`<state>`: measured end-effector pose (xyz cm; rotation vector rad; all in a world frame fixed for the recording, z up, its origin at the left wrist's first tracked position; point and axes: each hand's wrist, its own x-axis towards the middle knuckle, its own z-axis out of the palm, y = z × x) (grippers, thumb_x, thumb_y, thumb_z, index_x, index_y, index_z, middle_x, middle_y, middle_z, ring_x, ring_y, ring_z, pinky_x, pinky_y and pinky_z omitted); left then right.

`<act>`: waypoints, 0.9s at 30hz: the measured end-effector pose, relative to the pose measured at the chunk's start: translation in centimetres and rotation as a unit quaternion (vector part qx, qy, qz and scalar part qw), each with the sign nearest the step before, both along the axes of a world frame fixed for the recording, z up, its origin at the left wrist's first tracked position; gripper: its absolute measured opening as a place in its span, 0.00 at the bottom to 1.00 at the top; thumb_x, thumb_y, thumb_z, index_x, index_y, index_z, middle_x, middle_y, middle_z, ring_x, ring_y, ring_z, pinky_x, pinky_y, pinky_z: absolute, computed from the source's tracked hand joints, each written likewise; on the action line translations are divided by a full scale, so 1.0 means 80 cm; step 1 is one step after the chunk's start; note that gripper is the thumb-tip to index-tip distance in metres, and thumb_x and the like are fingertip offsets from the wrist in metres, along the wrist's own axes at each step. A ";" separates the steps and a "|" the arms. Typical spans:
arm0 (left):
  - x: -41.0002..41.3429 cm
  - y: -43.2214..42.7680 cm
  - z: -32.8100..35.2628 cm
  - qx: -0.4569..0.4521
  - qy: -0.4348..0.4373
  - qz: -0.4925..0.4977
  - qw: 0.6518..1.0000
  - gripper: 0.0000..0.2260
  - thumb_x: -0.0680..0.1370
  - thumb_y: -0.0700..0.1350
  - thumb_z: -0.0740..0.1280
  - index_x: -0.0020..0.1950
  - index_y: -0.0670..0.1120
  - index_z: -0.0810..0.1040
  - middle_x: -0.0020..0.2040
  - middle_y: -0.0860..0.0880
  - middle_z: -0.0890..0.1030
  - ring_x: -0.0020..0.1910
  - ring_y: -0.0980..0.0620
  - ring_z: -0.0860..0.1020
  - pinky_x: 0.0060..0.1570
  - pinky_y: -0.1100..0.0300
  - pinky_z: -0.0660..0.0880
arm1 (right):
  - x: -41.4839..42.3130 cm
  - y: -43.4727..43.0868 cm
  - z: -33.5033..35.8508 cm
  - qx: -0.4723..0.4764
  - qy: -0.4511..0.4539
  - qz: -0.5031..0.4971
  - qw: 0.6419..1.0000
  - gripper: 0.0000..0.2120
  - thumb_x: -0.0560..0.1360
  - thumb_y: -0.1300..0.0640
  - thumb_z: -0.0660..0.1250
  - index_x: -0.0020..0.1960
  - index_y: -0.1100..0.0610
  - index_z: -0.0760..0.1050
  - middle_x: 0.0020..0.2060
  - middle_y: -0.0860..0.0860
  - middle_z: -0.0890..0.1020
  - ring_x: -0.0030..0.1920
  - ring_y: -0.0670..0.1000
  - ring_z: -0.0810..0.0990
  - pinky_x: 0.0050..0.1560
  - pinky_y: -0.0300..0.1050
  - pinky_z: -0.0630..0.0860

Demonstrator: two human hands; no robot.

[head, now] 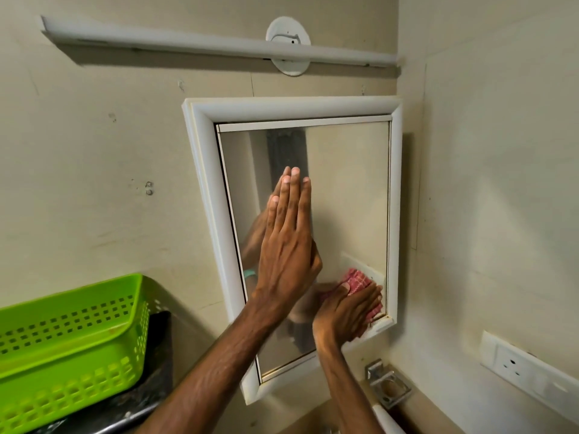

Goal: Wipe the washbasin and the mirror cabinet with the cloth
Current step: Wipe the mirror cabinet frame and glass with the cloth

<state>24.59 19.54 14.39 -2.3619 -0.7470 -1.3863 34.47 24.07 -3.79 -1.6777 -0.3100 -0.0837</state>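
The mirror cabinet (200, 170) hangs on the wall ahead, a white frame around a mirror door. My left hand (286, 245) lies flat against the glass near its middle, fingers straight, close together and pointing up, holding nothing. My right hand (347, 311) presses a red-and-white checked cloth (358, 278) against the mirror's lower right corner, just above the bottom frame. Both hands and the cloth are reflected in the glass. Only a sliver of the white washbasin rim (387, 418) shows at the bottom edge.
A green perforated plastic basket (69, 349) sits on a dark shelf at the lower left. A metal soap holder (388, 385) is fixed to the wall below the cabinet. A wall socket (520, 368) is at the lower right, and a tube light (219, 47) runs above.
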 end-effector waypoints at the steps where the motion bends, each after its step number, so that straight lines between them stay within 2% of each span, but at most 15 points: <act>1: 0.000 -0.003 0.002 -0.005 0.000 -0.010 1.000 0.38 0.76 0.38 0.60 0.83 0.41 0.46 0.84 0.43 0.41 0.83 0.46 0.41 0.82 0.47 0.45 | 0.009 0.003 0.014 0.001 -0.023 -0.004 1.000 0.34 0.87 0.47 0.54 0.85 0.60 0.44 0.85 0.58 0.50 0.85 0.58 0.46 0.81 0.50 0.36; 2: 0.000 -0.005 0.004 -0.017 0.000 -0.023 1.000 0.33 0.81 0.45 0.54 0.83 0.41 0.46 0.83 0.44 0.39 0.83 0.47 0.40 0.82 0.48 0.43 | 0.019 0.006 0.034 0.005 -0.048 -0.006 0.999 0.34 0.86 0.46 0.53 0.84 0.60 0.44 0.85 0.58 0.50 0.85 0.58 0.46 0.82 0.51 0.37; 3: 0.000 -0.006 0.006 -0.034 -0.001 -0.034 0.999 0.32 0.82 0.53 0.47 0.83 0.40 0.45 0.83 0.45 0.38 0.83 0.47 0.39 0.82 0.49 0.41 | 0.027 0.010 0.058 0.014 -0.072 -0.007 0.997 0.34 0.86 0.45 0.51 0.84 0.60 0.44 0.85 0.58 0.50 0.85 0.58 0.46 0.82 0.51 0.37; 4: 0.001 -0.005 0.007 -0.043 0.003 -0.039 0.998 0.35 0.82 0.58 0.46 0.83 0.40 0.45 0.83 0.44 0.39 0.83 0.47 0.39 0.82 0.48 0.41 | 0.034 0.013 0.087 0.031 -0.091 -0.011 0.995 0.34 0.85 0.44 0.49 0.84 0.61 0.45 0.84 0.58 0.50 0.85 0.58 0.47 0.83 0.52 0.39; 5: 0.003 -0.002 0.007 -0.036 0.001 -0.039 0.999 0.36 0.82 0.59 0.51 0.83 0.40 0.46 0.83 0.43 0.40 0.83 0.47 0.40 0.82 0.48 0.42 | 0.040 0.015 0.121 0.056 -0.110 -0.015 0.992 0.35 0.84 0.44 0.48 0.84 0.61 0.47 0.84 0.59 0.51 0.84 0.59 0.48 0.84 0.54 0.40; 7: 0.008 0.003 0.009 -0.010 -0.004 -0.038 0.999 0.37 0.83 0.57 0.59 0.83 0.39 0.46 0.84 0.41 0.42 0.83 0.47 0.40 0.82 0.49 0.41 | 0.049 0.018 0.192 0.099 -0.154 -0.027 0.983 0.35 0.83 0.45 0.47 0.84 0.63 0.49 0.84 0.59 0.53 0.84 0.59 0.49 0.84 0.57 0.43; 9: 0.014 0.006 0.015 -0.002 -0.014 -0.050 0.999 0.32 0.84 0.53 0.55 0.83 0.39 0.48 0.84 0.41 0.43 0.83 0.47 0.41 0.82 0.48 0.41 | 0.055 0.019 0.260 0.107 -0.200 -0.035 0.973 0.34 0.82 0.46 0.47 0.84 0.63 0.50 0.84 0.59 0.53 0.85 0.58 0.49 0.84 0.56 0.42; 10: 0.016 0.005 0.021 0.003 -0.022 -0.056 0.998 0.32 0.82 0.47 0.56 0.83 0.39 0.49 0.84 0.41 0.44 0.84 0.46 0.42 0.82 0.47 0.41 | 0.055 0.019 0.291 0.101 -0.225 -0.039 0.968 0.35 0.82 0.45 0.47 0.84 0.62 0.50 0.84 0.58 0.53 0.85 0.58 0.49 0.84 0.56 0.43; 12: 0.021 0.004 0.030 0.012 -0.042 -0.059 0.997 0.38 0.75 0.38 0.63 0.83 0.37 0.50 0.84 0.39 0.46 0.84 0.45 0.44 0.82 0.48 0.42 | 0.050 0.016 0.340 0.085 -0.270 -0.037 0.958 0.35 0.82 0.44 0.46 0.84 0.62 0.49 0.84 0.58 0.53 0.85 0.58 0.49 0.84 0.57 0.44; 14: 0.026 0.005 0.036 0.019 -0.075 -0.057 0.995 0.39 0.76 0.37 0.65 0.82 0.36 0.50 0.83 0.38 0.47 0.84 0.44 0.45 0.83 0.48 0.43 | 0.044 0.016 0.364 0.092 -0.300 -0.046 0.948 0.36 0.82 0.43 0.45 0.84 0.62 0.51 0.84 0.59 0.55 0.84 0.59 0.51 0.84 0.58 0.45; 17: 0.030 0.008 0.044 0.032 -0.095 -0.051 0.994 0.37 0.79 0.37 0.64 0.83 0.37 0.47 0.83 0.40 0.46 0.84 0.45 0.45 0.83 0.50 0.42 | 0.046 0.018 0.352 0.115 -0.372 -0.085 0.917 0.35 0.84 0.42 0.47 0.82 0.64 0.57 0.82 0.61 0.61 0.83 0.61 0.58 0.83 0.61 0.53; 19: 0.033 0.008 0.046 0.040 -0.087 -0.049 0.994 0.35 0.78 0.36 0.59 0.83 0.39 0.47 0.83 0.40 0.46 0.84 0.46 0.45 0.82 0.52 0.42 | 0.056 0.025 0.325 0.116 -0.407 -0.082 0.902 0.33 0.85 0.43 0.51 0.82 0.64 0.57 0.82 0.61 0.61 0.83 0.61 0.58 0.82 0.62 0.55; 22: 0.036 0.013 0.042 0.034 -0.046 -0.043 0.997 0.31 0.81 0.39 0.56 0.83 0.39 0.49 0.84 0.40 0.45 0.83 0.45 0.43 0.82 0.54 0.38 | 0.068 0.032 0.275 0.081 -0.365 -0.095 0.923 0.35 0.85 0.42 0.58 0.83 0.64 0.57 0.82 0.60 0.60 0.83 0.60 0.57 0.82 0.61 0.56; 24: 0.039 0.019 0.037 0.034 -0.018 -0.038 0.999 0.29 0.83 0.43 0.54 0.83 0.41 0.47 0.83 0.40 0.43 0.83 0.46 0.41 0.81 0.55 0.36 | 0.075 0.034 0.232 0.045 -0.327 -0.107 0.938 0.37 0.84 0.41 0.61 0.83 0.64 0.57 0.82 0.60 0.60 0.83 0.60 0.57 0.83 0.59 0.55; 27: 0.045 0.018 0.031 0.020 0.028 -0.042 0.999 0.32 0.85 0.54 0.55 0.83 0.43 0.43 0.82 0.44 0.36 0.82 0.48 0.36 0.81 0.54 0.36 | 0.091 0.028 0.152 0.012 -0.272 -0.111 0.956 0.37 0.85 0.43 0.61 0.83 0.64 0.54 0.83 0.60 0.58 0.84 0.59 0.55 0.84 0.58 0.53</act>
